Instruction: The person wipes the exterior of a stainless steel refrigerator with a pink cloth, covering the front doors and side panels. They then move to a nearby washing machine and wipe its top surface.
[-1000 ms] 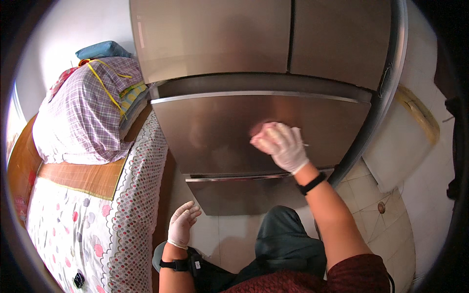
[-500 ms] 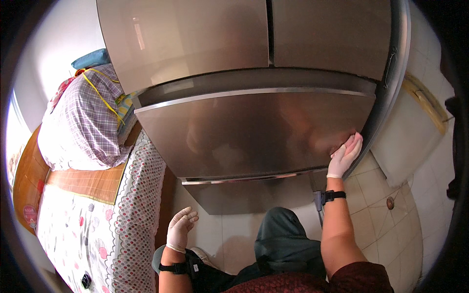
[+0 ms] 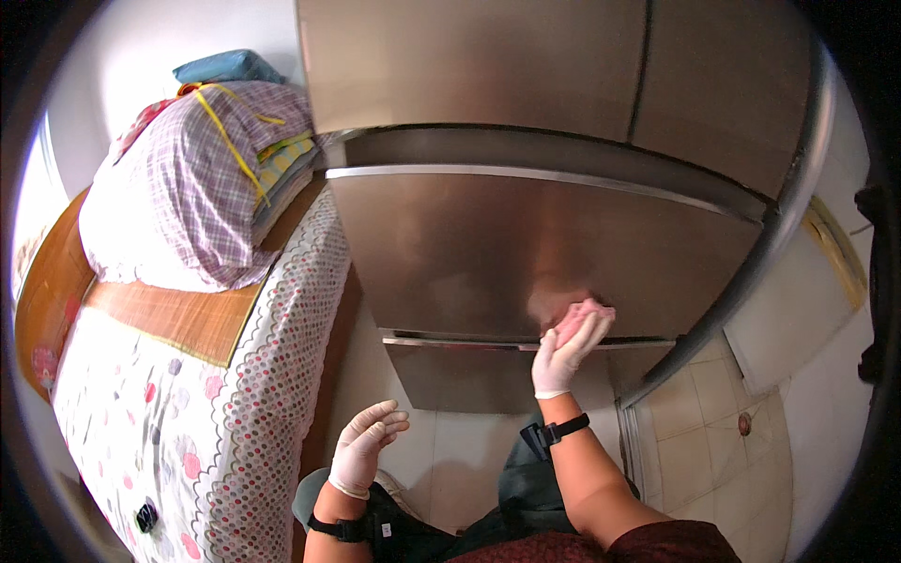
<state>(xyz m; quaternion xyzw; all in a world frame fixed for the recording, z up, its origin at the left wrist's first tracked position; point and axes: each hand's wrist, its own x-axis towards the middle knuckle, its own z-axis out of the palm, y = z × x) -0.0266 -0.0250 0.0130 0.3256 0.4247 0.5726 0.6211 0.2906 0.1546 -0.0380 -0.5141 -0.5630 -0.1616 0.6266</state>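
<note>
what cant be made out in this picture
All in the head view:
Part of the crumpled pink cloth: behind the white-gloved right hand.
Top of the glossy brown metallic refrigerator: cut off by the upper edge.
Small black object on the white dotted bedsheet: too small to identify.

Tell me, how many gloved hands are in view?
2: the left hand, in the lower middle of the view, away from the refrigerator; and the right hand, holding a pink cloth at its wide drawer.
</note>
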